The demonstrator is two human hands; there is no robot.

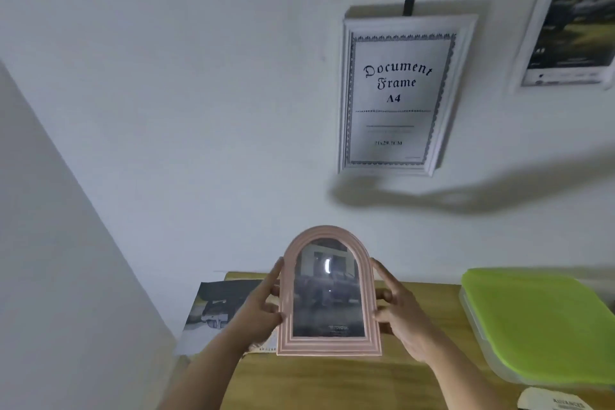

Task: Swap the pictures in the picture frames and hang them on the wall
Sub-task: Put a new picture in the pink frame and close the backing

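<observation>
I hold a pink arched picture frame (327, 346) upright between both hands, above the wooden table (332, 383). It holds a dark picture with a vehicle behind reflective glass. My left hand (258, 306) grips its left edge and my right hand (399, 313) grips its right edge. On the wall above hangs a white rectangular frame (346, 93) from a black hook (408, 6), with a sheet reading "Document Frame A4". A second white frame (532, 43) with a landscape picture hangs at the far right, partly cut off.
A loose printed picture of a car (216, 309) lies on the table's left end. A clear box with a green lid (539, 319) stands at the right. A small arched paper (552, 401) lies at the bottom right. A wall corner closes in on the left.
</observation>
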